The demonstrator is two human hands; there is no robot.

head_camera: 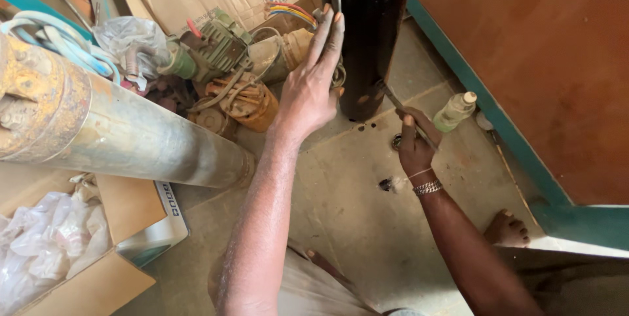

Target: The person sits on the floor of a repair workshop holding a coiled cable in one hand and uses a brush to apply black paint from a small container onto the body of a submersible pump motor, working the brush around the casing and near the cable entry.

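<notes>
A tall black cylinder (370, 34) stands upright on the concrete floor at top centre. My left hand (313, 83) lies flat against its left side, fingers stretched upward and apart. My right hand (414, 144) is closed around a thin metal tool (400, 107) whose tip touches the cylinder near its base. A metal bracelet circles my right wrist.
A long rusty steel cylinder (124, 136) lies at the left. Old motors and coloured wires (229, 73) pile up behind it. A cardboard box with plastic bags (59, 244) sits lower left. A small bottle (454, 111) stands by the teal-edged orange wall (544, 60). My bare foot (508, 229) rests lower right.
</notes>
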